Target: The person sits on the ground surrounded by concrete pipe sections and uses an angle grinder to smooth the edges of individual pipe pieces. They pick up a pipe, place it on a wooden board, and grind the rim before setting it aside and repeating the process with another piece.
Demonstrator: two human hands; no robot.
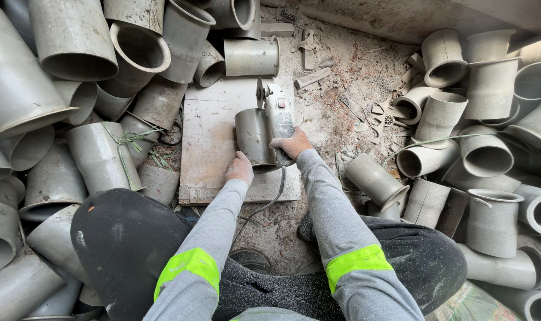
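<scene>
From the head view, both arms reach forward, sleeves grey with yellow bands. The left hand (240,169) clasps the near rim of a short grey pipe piece (253,139) lying on a flat board (208,142). Just right of that grip, the right hand (290,144) is wrapped around an angle grinder (276,113), its disc at the far end, beyond the pipe.

A short grey plastic pipe section (253,138) lies on a flat dusty board, its open end facing near. Just to its right, touching it, lies a grey handheld angle grinder (276,116), disc end far.
</scene>
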